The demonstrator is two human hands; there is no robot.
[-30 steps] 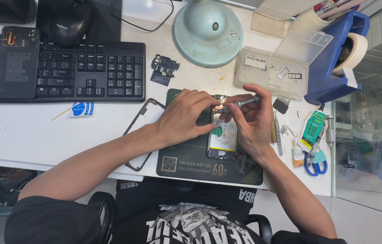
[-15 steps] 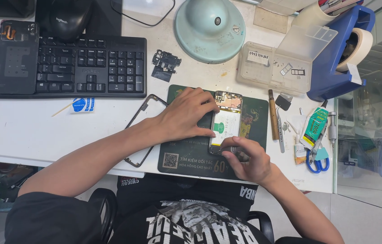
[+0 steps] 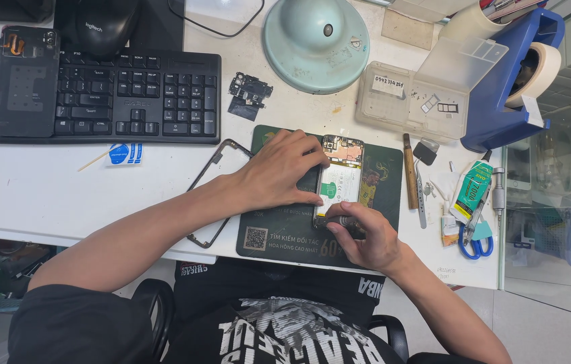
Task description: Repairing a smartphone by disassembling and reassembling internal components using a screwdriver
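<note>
Presently the opened smartphone (image 3: pixel 339 178) lies back-up on the dark work mat (image 3: pixel 285 229) at the counter (image 3: pixel 42 195) edge, its rear cover off and white battery and circuit board exposed. The left hand (image 3: pixel 278 172) is spread flat, pressing the phone's left side down. The right hand (image 3: pixel 363 232) is closed at the phone's lower end, fingers pinched on something small; what it is cannot be told. Judged from this, disassembly is well advanced: a detached frame (image 3: pixel 221 192) and a small black part (image 3: pixel 249 91) lie aside, tweezers (image 3: pixel 420 195) unused.
</note>
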